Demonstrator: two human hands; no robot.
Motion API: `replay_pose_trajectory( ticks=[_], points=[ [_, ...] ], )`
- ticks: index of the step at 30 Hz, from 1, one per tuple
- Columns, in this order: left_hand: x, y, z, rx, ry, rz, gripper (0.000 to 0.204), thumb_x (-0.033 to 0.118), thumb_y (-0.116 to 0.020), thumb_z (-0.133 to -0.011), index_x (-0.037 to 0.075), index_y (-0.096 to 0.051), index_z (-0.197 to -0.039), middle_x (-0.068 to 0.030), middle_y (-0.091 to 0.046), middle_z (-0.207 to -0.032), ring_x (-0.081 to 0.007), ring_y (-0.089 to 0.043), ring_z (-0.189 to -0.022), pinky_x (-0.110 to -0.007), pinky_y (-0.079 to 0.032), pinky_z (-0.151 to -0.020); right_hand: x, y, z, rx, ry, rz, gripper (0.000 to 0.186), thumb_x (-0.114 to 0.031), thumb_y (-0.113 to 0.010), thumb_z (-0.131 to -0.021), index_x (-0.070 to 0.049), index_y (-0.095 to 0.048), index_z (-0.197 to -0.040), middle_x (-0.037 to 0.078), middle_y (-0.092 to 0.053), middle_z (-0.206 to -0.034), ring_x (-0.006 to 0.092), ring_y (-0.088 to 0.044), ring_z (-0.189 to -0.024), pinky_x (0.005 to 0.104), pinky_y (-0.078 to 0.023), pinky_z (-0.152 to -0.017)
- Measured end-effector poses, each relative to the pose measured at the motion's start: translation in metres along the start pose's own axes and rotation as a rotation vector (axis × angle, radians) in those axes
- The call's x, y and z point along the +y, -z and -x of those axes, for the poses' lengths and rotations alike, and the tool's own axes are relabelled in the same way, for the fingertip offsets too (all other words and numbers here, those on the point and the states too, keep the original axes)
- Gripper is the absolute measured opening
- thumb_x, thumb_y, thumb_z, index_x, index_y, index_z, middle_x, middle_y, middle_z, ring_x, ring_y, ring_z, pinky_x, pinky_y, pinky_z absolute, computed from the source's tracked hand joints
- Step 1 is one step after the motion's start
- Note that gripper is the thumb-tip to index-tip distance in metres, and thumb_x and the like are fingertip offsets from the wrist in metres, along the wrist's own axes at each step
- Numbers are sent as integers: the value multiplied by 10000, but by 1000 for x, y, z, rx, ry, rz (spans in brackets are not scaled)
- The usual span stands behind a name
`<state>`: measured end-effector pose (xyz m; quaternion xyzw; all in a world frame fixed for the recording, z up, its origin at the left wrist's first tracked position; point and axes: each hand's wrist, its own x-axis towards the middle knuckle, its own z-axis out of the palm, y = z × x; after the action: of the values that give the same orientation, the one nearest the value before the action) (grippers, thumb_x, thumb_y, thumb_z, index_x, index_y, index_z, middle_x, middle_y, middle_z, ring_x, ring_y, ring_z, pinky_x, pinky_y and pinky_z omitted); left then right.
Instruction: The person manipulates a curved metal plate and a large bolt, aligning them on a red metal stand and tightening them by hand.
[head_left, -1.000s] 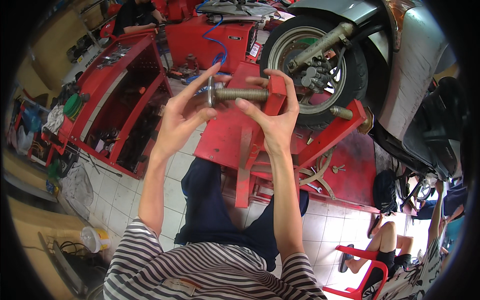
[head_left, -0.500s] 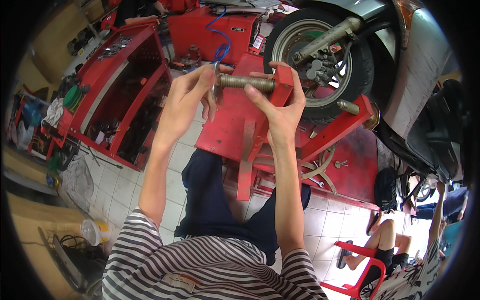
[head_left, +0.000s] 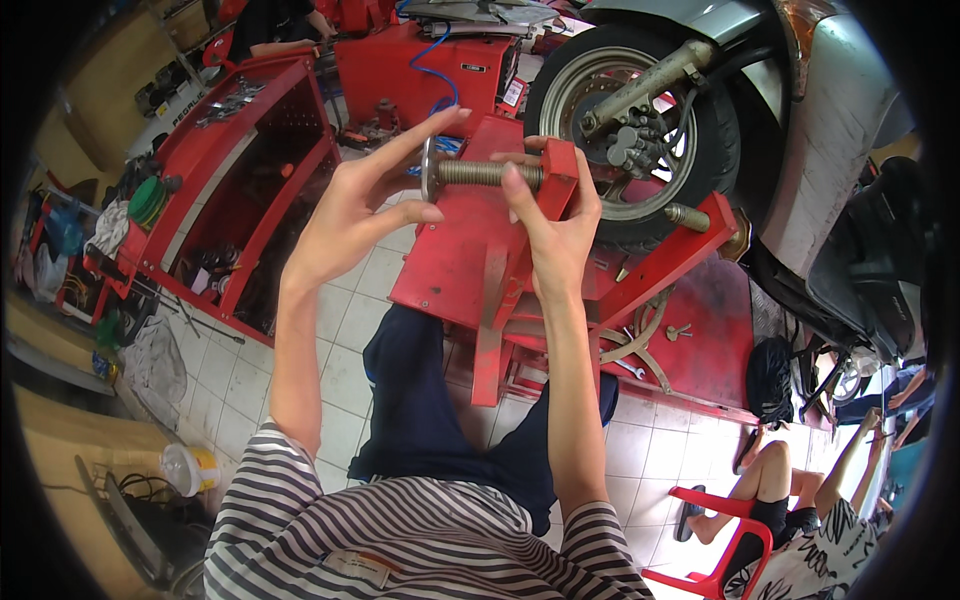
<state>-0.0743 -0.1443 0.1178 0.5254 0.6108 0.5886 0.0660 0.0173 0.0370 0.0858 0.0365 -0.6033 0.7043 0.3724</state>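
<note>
A thick threaded screw (head_left: 485, 174) passes through the end of an upright red steel clamp arm (head_left: 562, 165), with a round metal disc (head_left: 430, 172) on its left end. My left hand (head_left: 345, 215) is open around the disc, fingers stretched above it and thumb below. Wrapped about the clamp arm is my right hand (head_left: 562, 240); its thumb lies by the screw and its other fingers are partly hidden behind the arm. To the right, a second red arm (head_left: 665, 265) carries a similar screw (head_left: 690, 217).
A motorcycle front wheel (head_left: 640, 130) stands on the red lift platform (head_left: 700, 330), where wrenches and curved metal parts lie. At left is a red tool cart (head_left: 185, 240). A seated person (head_left: 765, 475) is at lower right beside a red chair (head_left: 715, 500); another person's arm shows at top left.
My left hand has loosened from the disc, its fingers spreading out and its thumb dropping below. The right hand still holds the clamp arm.
</note>
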Motion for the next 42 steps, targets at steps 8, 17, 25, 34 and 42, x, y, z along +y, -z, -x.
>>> replay_pose_trajectory(
  ticks=[8, 17, 25, 34, 42],
  points=[
    [-18, -16, -2, 208, -37, 204, 687, -165, -663, -761, -9, -488, -1408, -160, -510, -1440, -309, -561, -1271, -407, -551, -988, 7, -1, 0, 17, 34, -81, 464, -112, -826, -807, 18, -579, -1177, 162, -722, -1002, 142, -676, -854, 258, -538, -750],
    [-9, -18, 10, 111, -19, 248, 716, -88, -668, -823, 15, -406, -1481, -188, -519, -1426, -263, -557, -1275, -367, -535, -972, 13, -1, -1, 10, 128, -106, 440, -97, -810, -817, 13, -571, -1170, 141, -720, -988, 131, -667, -853, 248, -526, -735],
    [-29, -13, -1, 111, -198, 249, 732, 2, -714, -839, 22, -355, -1478, -191, -453, -1488, -312, -492, -1345, -390, -525, -1017, -2, -4, 1, 25, 4, 6, 389, -96, -835, -786, 10, -609, -1084, 103, -708, -962, 143, -675, -911, 285, -529, -833],
    [-22, -2, 8, 118, 181, 316, 631, -51, -723, -795, -21, -507, -1388, -186, -588, -1348, -276, -710, -988, -332, -593, -849, 4, 0, 0, 6, 22, -82, 444, -61, -832, -778, 16, -597, -1147, 125, -712, -965, 167, -678, -927, 315, -535, -872],
    [-15, -15, 3, 116, -158, 239, 548, 9, -688, -883, 19, -472, -1386, -243, -441, -1487, -332, -474, -1362, -432, -455, -1081, 1, -2, 0, 26, 1, -10, 381, -69, -832, -779, 13, -618, -1083, 99, -701, -993, 169, -684, -974, 293, -539, -823]
  ],
)
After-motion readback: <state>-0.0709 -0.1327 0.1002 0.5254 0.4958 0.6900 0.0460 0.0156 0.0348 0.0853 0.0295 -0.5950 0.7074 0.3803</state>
